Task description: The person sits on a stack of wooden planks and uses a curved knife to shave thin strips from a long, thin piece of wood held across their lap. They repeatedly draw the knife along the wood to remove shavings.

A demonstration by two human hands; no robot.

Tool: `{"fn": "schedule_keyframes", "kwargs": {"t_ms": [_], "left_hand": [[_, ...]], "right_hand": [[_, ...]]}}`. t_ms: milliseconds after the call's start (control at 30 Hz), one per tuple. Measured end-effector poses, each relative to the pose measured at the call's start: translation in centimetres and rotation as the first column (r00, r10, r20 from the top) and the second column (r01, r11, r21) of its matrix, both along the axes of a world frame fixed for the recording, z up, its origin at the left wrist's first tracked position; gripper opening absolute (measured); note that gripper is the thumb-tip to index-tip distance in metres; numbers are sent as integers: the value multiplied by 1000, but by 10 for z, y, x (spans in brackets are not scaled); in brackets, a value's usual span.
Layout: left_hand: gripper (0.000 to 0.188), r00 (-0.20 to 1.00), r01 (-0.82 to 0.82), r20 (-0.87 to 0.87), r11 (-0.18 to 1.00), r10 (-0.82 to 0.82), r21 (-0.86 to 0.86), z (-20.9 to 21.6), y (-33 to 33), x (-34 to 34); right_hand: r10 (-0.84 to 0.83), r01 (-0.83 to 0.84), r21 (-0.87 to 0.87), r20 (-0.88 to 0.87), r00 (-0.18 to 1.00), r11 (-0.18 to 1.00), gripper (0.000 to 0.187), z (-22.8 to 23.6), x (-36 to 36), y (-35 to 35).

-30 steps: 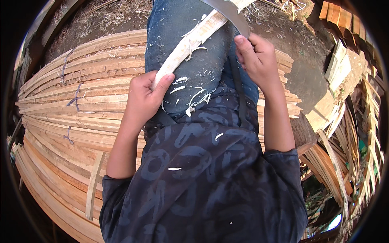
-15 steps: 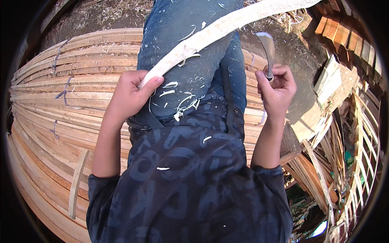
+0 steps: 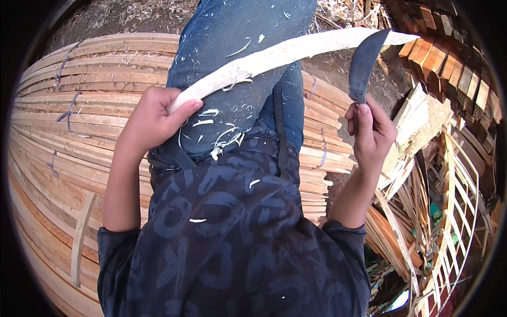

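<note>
A pale, freshly shaved wooden strip point(image 3: 285, 53) lies slanted across the blue-jeaned thigh point(image 3: 248, 79), its near end low at the left, its far end rising to the upper right. The left hand point(image 3: 153, 119) is clenched around that near end, thumb pressed along the wood. At the far end, the curved dark knife blade point(image 3: 363, 63) crosses in front of the strip's tip, touching or just over it; which one can't be told. The right hand point(image 3: 371, 132) is wrapped tight on the knife's handle, blade pointing up. Curled white shavings point(image 3: 222, 138) litter the lap and the dark patterned shirt point(image 3: 237, 238). Beneath the legs lies a broad stack of long wooden slats point(image 3: 68, 132), tied in places with bluish cord. To the right, a jumble of more slats and a slatted frame point(image 3: 454, 179).
</note>
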State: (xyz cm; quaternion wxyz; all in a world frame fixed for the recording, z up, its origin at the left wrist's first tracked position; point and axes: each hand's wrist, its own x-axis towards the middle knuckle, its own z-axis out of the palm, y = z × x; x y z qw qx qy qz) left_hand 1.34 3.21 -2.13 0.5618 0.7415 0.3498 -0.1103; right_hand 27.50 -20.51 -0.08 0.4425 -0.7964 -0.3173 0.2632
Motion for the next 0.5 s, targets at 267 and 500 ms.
{"fn": "schedule_keyframes", "kwargs": {"t_ms": [267, 500], "left_hand": [[41, 998, 56, -8, 998, -56, 10, 0, 6, 2], [42, 994, 101, -44, 995, -102, -21, 0, 11, 7]], "right_hand": [[-44, 54, 47, -195, 980, 997, 23, -12, 8, -1], [111, -116, -8, -245, 963, 993, 20, -14, -1, 6]]}}
